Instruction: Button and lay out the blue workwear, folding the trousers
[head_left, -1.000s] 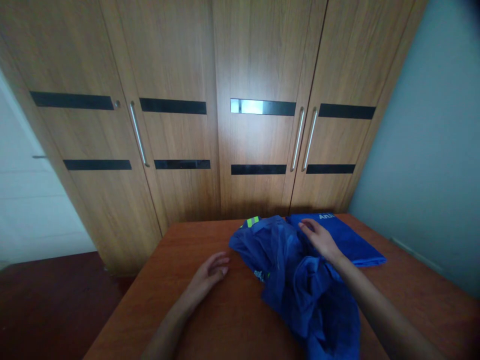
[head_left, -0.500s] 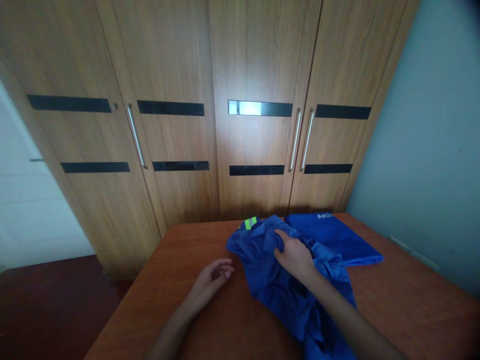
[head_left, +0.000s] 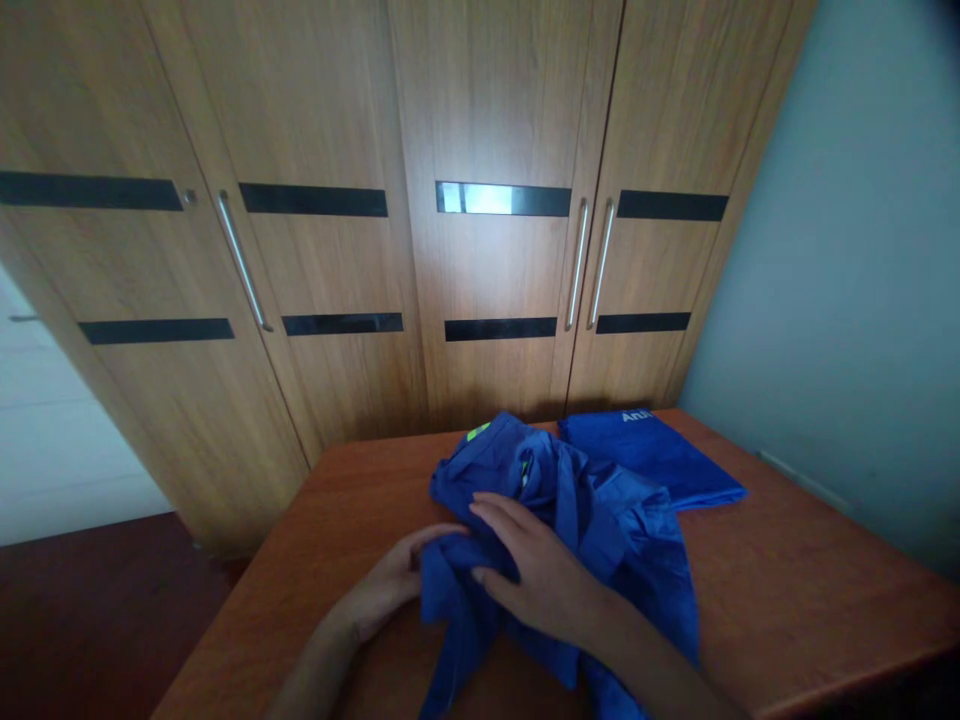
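A crumpled blue garment [head_left: 600, 530] with small yellow-green patches lies bunched in the middle of the brown wooden table [head_left: 810, 590]. My right hand [head_left: 536, 575] lies on its near left part, fingers curled into the cloth. My left hand [head_left: 386, 590] is at the garment's left edge, partly under a fold, and its fingers close on the fabric. A second blue garment [head_left: 660, 455], folded flat with white lettering, rests at the back right of the table, touching the crumpled one.
A tall wooden wardrobe [head_left: 420, 250] with black strips and metal handles stands right behind the table. A pale wall [head_left: 862, 300] runs along the right side. Dark floor [head_left: 90, 620] lies to the left of the table.
My right hand drew back from the folded garment onto the crumpled one and pulled it left and nearer. My left hand moved from the bare table to the cloth's edge.
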